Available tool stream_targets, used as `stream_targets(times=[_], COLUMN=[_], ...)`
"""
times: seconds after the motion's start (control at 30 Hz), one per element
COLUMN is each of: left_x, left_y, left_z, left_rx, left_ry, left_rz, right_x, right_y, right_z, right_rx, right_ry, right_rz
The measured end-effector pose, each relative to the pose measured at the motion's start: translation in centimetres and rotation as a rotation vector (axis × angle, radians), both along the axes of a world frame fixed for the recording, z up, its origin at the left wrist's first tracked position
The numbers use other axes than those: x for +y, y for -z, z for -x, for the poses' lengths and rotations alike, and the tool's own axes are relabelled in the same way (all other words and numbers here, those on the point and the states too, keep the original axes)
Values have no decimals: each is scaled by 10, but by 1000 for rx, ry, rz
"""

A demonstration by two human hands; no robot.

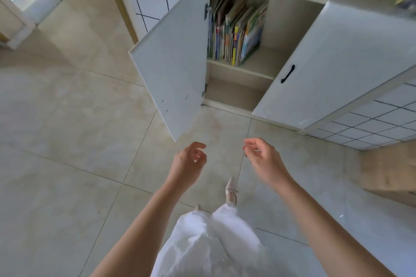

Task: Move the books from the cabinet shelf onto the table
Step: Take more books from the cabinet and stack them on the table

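Both bare forearms reach forward over the tiled floor [67,141], the left hand [189,159] and right hand [262,156] level with each other, palms turned inward, fingers loosely curled and holding nothing. The books [236,29] stand upright in a tight row on the upper shelf [258,65] of the cabinet, spines toward the viewer, leaning slightly left. They sit well apart from both hands, farther off and a little right, behind the open left door [171,56].
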State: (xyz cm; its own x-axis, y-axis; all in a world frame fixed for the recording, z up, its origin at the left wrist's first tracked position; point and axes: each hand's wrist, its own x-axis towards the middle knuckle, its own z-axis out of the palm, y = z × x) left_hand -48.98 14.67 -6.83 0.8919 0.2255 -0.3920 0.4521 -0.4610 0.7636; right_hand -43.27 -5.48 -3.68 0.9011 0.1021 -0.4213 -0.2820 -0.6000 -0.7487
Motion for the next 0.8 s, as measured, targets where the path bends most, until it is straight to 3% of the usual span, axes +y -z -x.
stream_targets(times=[0.53,0.8], left_x=[-89,-72], left_y=[28,37], left_z=[-247,-334], left_rx=[36,12], left_ry=[-67,-55], left_rz=[112,77], right_x=[-54,-30], right_y=[-10,-12], right_z=[-267,-362], right_rx=[-58,-26], right_ry=[-120,-202], right_rz=[86,84])
